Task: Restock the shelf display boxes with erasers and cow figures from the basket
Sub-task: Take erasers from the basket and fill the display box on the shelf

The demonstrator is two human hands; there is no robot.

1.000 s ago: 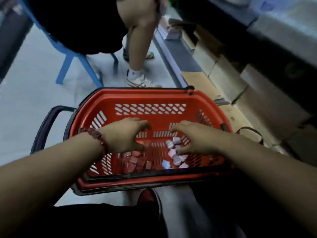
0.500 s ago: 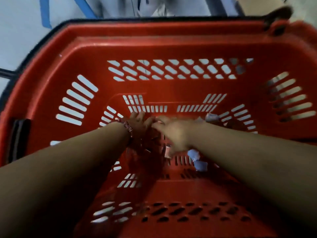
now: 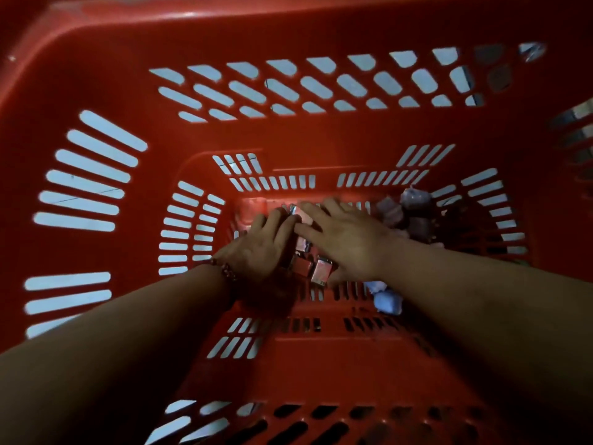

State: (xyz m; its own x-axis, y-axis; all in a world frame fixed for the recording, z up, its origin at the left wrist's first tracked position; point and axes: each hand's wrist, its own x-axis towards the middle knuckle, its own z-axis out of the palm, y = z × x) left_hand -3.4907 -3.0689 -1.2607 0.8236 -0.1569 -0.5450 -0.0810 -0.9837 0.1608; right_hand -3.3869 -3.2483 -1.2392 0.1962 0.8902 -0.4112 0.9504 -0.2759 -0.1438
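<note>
The red slotted basket [image 3: 106,75] fills the whole view and I look straight down into it. On its floor lie several small pink wrapped erasers [image 3: 321,269], bunched between my hands. My left hand [image 3: 260,248], with a bead bracelet at the wrist, rests palm down on the left of the pile, fingers curled over erasers. My right hand [image 3: 346,239] lies flat over the pile's right side, fingers spread and touching the left hand's fingertips. Pale pink and blue cow figures [image 3: 414,200] sit at the floor's right; one light blue figure [image 3: 386,300] lies under my right forearm.
The basket's walls rise steeply on every side, with pale floor showing through the slots. The shelf and display boxes are out of view. Bare basket floor lies toward me, below the hands.
The camera has dropped from above the basket to deep inside it. Both hands went down to the floor and closed in together over the pink erasers.
</note>
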